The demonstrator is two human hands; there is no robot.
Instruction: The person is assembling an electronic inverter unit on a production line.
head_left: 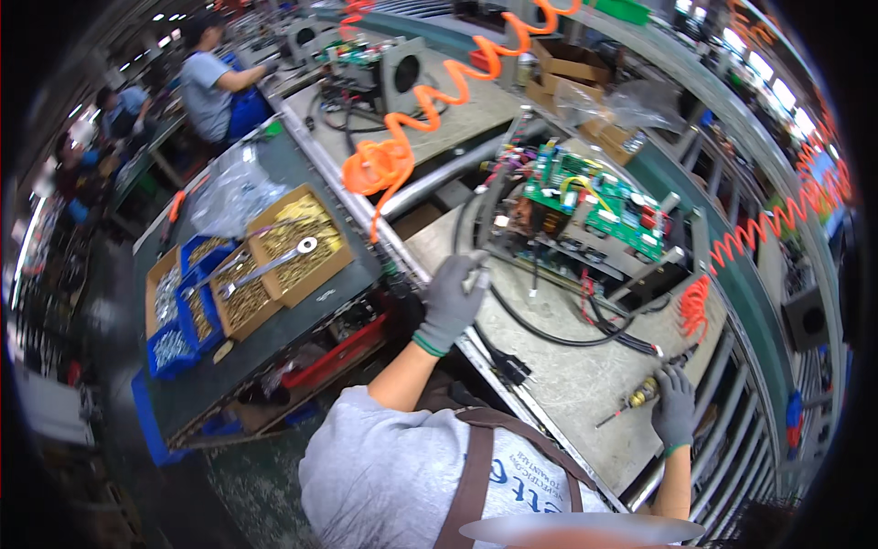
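My left hand [450,300], in a grey glove with a green cuff, is raised at the near edge of the work board [540,352]. Its fingers are bent together around something too small to make out. To the right, my gloved right hand [675,410] has its fingers closed over the back part of a screwdriver [643,393] with a yellow and black body. The thin shaft points left, low over the board. Beyond both hands stands an open metal chassis with green circuit boards [599,215], wires and brackets. A black cable [540,337] loops in front of it.
Left of me, a dark bench [338,274] carries cardboard boxes of brass-coloured fasteners [297,252], blue bins [172,352] and a wrench [274,263]. Orange coiled hoses [380,165] hang overhead. Rollers [732,421] run along the right. A person [208,87] works at the far left.
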